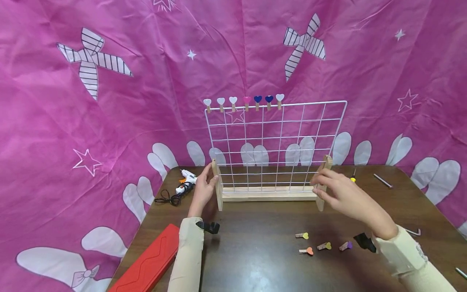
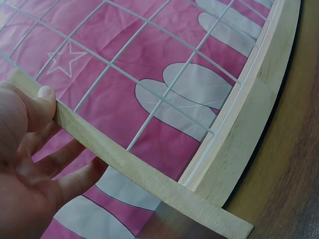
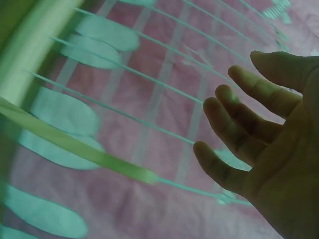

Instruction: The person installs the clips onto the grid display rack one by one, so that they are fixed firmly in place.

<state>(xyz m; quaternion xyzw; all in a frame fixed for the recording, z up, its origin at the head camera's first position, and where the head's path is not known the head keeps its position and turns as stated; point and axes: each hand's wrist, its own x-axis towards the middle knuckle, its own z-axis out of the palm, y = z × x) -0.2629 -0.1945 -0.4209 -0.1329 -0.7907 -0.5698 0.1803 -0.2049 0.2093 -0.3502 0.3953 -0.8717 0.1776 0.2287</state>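
A white wire grid (image 1: 271, 142) stands upright in a wooden base (image 1: 270, 196) with a post at each end. My left hand (image 1: 204, 188) holds the left wooden post (image 2: 124, 159), thumb on one side and fingers behind it. Beside the right post (image 1: 321, 202) is my right hand (image 1: 339, 194); in the right wrist view its fingers (image 3: 224, 164) are spread and hold nothing. Several heart-topped clothespins, among them a pink one (image 1: 247, 101) and a blue one (image 1: 258, 101), line the left part of the grid's top wire.
Loose heart clothespins lie front right: yellow (image 1: 304, 235), orange (image 1: 308, 251), purple (image 1: 346, 245). A red box (image 1: 149, 263) lies at the left edge, a white glue gun (image 1: 187, 177) with black cord behind it. A metal rod (image 1: 383, 181) lies back right. Pink cloth (image 1: 164, 101) hangs behind.
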